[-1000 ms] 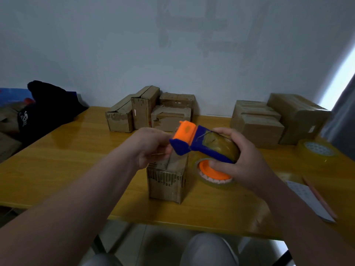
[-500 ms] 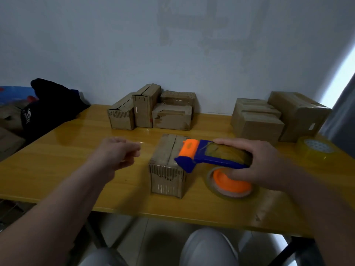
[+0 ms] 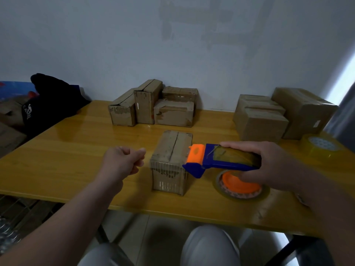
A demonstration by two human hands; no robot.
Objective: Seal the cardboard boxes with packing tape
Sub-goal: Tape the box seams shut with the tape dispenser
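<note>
Right hand point(image 3: 269, 164) grips the blue-and-orange tape dispenser point(image 3: 221, 160), its orange nose over the right edge of the small cardboard box point(image 3: 172, 154) on the yellow table point(image 3: 67, 150). Left hand point(image 3: 123, 162) hovers just left of the box, fingers curled. Whether it pinches clear tape, I cannot tell. Nothing braces the box, so a pull could drag it and lay tape off the top seam.

smooth blue-and-orange plastic tape dispenser point(image 3: 211, 163) gleaming in the grip of the right hand point(image 3: 274, 166), matt corrugated cardboard box point(image 3: 169, 150) showing rough edges just beside the gripped tool, varnished wood table point(image 3: 67, 150) shining glossy beneath it
</note>
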